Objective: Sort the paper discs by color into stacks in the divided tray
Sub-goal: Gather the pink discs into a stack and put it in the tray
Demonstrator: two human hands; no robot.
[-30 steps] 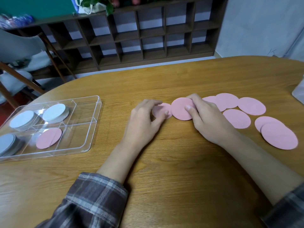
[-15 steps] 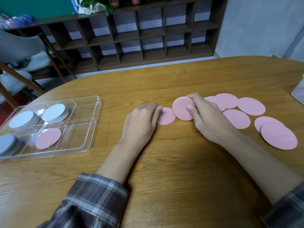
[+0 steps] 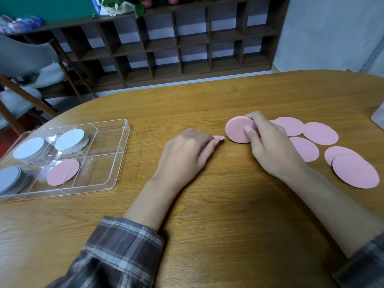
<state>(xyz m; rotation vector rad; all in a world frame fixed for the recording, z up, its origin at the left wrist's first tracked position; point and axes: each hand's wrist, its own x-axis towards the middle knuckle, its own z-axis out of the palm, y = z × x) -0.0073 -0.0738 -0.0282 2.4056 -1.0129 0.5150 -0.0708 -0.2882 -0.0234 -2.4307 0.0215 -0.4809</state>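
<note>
Clear plastic on the far left: the divided tray [image 3: 104, 142] lies on the wooden desk [image 3: 207, 225], and its left end runs out of frame. That cuts off the near-left white stack [image 3: 9, 177], while a second white stack [image 3: 31, 150] and a third white stack [image 3: 70, 140] sit whole in the back compartments. The near-middle compartment holds the tray's pink discs [image 3: 63, 172]. A line across the top shows one overlapping another, but how many lie there I cannot tell.

Along to the left hand [image 3: 187, 150], coming out of a plaid sleeve [image 3: 124, 246] that the bottom edge crops. It is palm down, fingers bent, and it covers nearly all of a small pink disc [image 3: 219, 138]; just a sliver pokes out past the fingertips. The thumb is out of sight, so whether this hand pinches the disc or only presses on it, I cannot tell.

Just beside it, the right hand [image 3: 270, 146] has a plain hold. Its thumb is on the face of a big pink disc [image 3: 236, 129] and its forefinger curls over the top edge, pinching it. The rim looks thick; one disc or several, hard to say.

Right of that hand, loose pink discs [image 3: 321, 133] are spread flat on the desk. The hand hides part of two of them, and at the far end one overlaps another. At the right edge a pale object [image 3: 379, 119] is cut off and unreadable.
</note>
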